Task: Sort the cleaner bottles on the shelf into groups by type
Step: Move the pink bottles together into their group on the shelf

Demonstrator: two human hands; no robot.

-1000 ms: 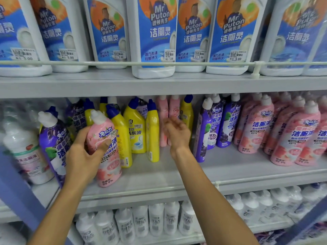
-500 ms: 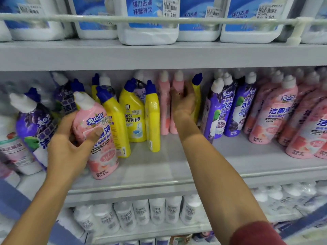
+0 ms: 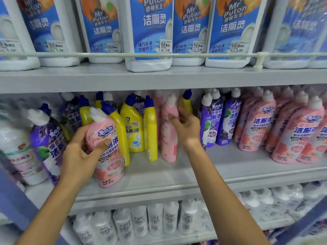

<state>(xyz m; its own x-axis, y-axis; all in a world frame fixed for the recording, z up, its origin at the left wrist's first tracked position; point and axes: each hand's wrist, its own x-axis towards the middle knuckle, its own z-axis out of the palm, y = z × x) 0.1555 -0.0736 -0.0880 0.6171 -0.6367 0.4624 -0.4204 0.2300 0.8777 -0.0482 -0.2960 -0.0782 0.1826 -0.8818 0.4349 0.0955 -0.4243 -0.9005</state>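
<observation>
Beside yellow bottle [image 3: 150,129], right hand [image 3: 186,129] grips pink bottle [image 3: 168,138].

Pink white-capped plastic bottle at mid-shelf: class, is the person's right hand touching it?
Touching. The head view shows the right hand with fingers curled round the upper part of the pink white-capped plastic bottle, no gap.

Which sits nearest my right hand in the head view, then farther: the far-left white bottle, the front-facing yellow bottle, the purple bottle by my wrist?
1. Purple bottle, just right of the right hand.
2. Yellow bottle, to its left.
3. White bottle, at the far left edge of view.
</observation>
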